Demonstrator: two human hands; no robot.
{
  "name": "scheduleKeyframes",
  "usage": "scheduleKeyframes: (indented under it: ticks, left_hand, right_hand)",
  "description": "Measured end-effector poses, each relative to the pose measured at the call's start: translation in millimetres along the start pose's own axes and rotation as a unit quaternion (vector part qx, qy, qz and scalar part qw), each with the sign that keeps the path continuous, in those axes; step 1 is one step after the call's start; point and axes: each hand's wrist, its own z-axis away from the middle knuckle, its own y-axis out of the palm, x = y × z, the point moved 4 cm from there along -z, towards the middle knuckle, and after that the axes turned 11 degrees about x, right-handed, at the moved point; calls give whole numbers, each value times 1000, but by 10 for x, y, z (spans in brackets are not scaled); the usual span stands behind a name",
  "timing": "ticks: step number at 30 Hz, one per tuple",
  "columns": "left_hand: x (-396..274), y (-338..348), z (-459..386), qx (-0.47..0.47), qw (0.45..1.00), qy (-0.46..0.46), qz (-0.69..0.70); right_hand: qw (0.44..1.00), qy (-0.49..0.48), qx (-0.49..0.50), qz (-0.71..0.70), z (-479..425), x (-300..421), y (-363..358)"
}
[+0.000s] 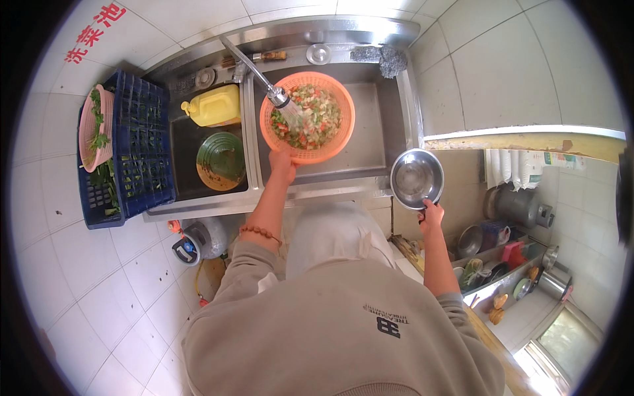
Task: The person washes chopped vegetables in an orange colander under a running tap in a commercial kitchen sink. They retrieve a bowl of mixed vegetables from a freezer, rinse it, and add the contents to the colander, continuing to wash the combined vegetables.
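My left hand grips the near rim of an orange plastic colander, which is held over the sink's right basin. Chopped vegetables in green, red and pale pieces fill it. Water sprays onto them from a flexible faucet's spray head above. In my right hand is the dark handle of a round metal pan or bowl, at the sink's front right corner. Its shiny inside faces up and looks empty of food.
A yellow plastic jug and a green-and-orange round basin occupy the left sink basin. Left of the sink stands a blue crate with leafy greens and a pink basket. Steel wool lies on the back ledge. Below is a gas cylinder.
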Motion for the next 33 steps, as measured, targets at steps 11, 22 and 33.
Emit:
scheduleKeyframes:
  ticks: [11, 22, 33]
  left_hand:
    - [59, -121, -138, -37, 997, -20, 59]
    - [-48, -309, -194, 0, 999, -32, 41]
    - [-160, -222, -57, 4, 999, -26, 24]
  right_hand:
    - [999, -1, 26, -28, 99, 28, 47]
    - [998, -5, 23, -54, 123, 9, 63]
    - [996, -10, 20, -81, 287, 75, 119]
